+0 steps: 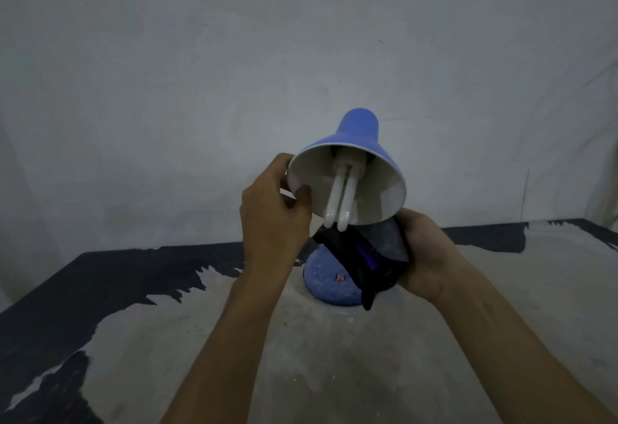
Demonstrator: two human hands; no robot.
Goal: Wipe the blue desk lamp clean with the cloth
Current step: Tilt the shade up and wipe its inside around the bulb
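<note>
The blue desk lamp point(357, 131) stands mid-table with its shade tilted up toward me, showing the white inside and a white tube bulb point(341, 199). Its round blue base point(329, 285) looks dusty and has a small red switch. My left hand point(271, 219) pinches the shade's left rim, thumb inside. My right hand point(424, 253) holds a dark cloth point(368, 256) just under the shade's lower rim, over the lamp's neck, which is hidden. A corner of the cloth hangs down over the base.
The table point(301, 356) has a worn top, pale where the dark coating has peeled, with dark patches at the left and back. A plain grey wall point(234, 56) rises right behind the lamp.
</note>
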